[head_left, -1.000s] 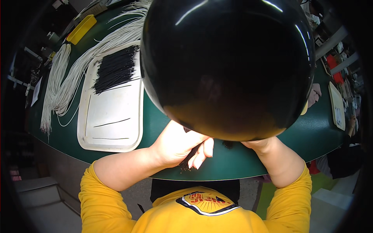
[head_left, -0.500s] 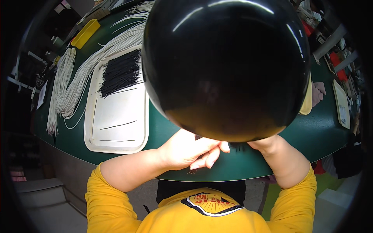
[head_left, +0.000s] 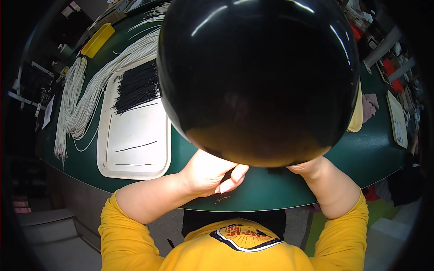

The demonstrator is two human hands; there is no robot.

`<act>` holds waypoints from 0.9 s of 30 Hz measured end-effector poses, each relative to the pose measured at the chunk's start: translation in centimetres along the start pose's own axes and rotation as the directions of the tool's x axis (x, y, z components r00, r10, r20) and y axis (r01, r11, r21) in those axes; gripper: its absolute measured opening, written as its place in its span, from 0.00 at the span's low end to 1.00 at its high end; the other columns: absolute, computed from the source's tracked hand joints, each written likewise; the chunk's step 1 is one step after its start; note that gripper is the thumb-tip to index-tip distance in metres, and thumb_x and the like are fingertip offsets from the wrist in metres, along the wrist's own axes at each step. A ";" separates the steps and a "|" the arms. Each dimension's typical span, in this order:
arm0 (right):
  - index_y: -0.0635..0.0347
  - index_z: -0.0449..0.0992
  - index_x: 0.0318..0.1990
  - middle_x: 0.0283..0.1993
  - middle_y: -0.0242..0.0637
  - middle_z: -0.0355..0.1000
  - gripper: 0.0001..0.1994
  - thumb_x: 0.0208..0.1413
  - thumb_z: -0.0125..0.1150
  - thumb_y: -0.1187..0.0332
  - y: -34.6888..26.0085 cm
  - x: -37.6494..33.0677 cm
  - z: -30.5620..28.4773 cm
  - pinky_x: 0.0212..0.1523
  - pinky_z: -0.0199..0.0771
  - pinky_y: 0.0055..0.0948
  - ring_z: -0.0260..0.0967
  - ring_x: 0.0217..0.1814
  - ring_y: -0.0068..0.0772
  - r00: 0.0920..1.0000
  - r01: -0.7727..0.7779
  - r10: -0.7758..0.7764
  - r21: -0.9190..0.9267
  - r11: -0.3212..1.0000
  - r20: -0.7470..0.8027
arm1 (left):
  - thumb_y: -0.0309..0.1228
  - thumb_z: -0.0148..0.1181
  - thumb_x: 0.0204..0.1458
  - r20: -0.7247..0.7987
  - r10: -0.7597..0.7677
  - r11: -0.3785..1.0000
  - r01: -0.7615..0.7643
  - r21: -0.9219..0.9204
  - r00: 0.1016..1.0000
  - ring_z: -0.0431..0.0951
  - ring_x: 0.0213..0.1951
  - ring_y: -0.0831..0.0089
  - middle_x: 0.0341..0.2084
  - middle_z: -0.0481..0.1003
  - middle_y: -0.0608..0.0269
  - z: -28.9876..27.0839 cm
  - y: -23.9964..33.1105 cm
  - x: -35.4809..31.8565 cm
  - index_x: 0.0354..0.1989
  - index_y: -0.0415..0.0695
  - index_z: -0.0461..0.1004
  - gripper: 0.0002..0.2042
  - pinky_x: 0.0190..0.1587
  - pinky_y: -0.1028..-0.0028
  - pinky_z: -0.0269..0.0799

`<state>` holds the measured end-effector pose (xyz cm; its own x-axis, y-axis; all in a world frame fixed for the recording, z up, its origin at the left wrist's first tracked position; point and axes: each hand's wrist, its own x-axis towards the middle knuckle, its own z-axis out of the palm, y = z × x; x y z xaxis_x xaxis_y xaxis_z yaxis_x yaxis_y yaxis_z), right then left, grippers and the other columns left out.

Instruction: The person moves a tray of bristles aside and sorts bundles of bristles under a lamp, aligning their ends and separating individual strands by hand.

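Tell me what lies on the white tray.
On the white tray: a bundle of black wires at its far end and two single black strands nearer the person. The big black dome covers the tray's far right corner, so anything there is hidden.

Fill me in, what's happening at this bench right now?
A person in a yellow shirt works at the near edge of a green table. A big glossy black dome blocks most of the view, right hand included. The left hand rests curled on the table; what it holds is unclear. To its left, a white tray carries black strands, beside white cord bundles.
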<state>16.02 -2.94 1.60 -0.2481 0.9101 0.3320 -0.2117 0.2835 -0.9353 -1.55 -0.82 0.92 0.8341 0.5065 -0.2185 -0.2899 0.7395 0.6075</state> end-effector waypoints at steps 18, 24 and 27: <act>0.65 0.70 0.26 0.18 0.30 0.65 0.06 0.50 0.49 0.73 -0.8 -0.2 0.3 0.18 0.55 0.13 0.58 0.16 0.16 0.990 0.095 -0.102 -0.069 0.993 -0.098 | 0.31 0.44 0.52 0.118 0.056 0.988 -0.072 0.136 0.991 0.68 0.11 0.79 0.16 0.69 0.56 0.3 0.2 0.5 0.26 0.33 0.67 0.12 0.12 0.86 0.62; 0.64 0.69 0.25 0.16 0.29 0.63 0.06 0.50 0.48 0.73 -0.6 -0.2 0.0 0.14 0.50 0.12 0.55 0.13 0.14 0.993 0.098 -0.103 -0.077 0.992 -0.062 | 0.31 0.43 0.53 0.151 0.064 0.994 -0.077 0.081 0.986 0.70 0.13 0.77 0.18 0.70 0.55 0.0 -0.1 0.5 0.30 0.33 0.66 0.12 0.12 0.86 0.63; 0.64 0.70 0.25 0.15 0.28 0.63 0.05 0.49 0.50 0.73 -1.2 -0.2 0.6 0.14 0.50 0.12 0.54 0.13 0.13 0.993 0.050 -0.054 -0.035 0.998 -0.103 | 0.32 0.42 0.53 0.181 0.060 0.992 -0.079 0.098 0.982 0.71 0.15 0.75 0.20 0.71 0.54 -0.2 -0.2 0.6 0.30 0.34 0.66 0.12 0.14 0.85 0.65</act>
<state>15.76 -3.63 2.68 -0.1372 0.9200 0.3672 -0.1905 0.3393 -0.9212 -1.11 -0.62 0.51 0.8865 0.4609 -0.0396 -0.3072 0.6504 0.6947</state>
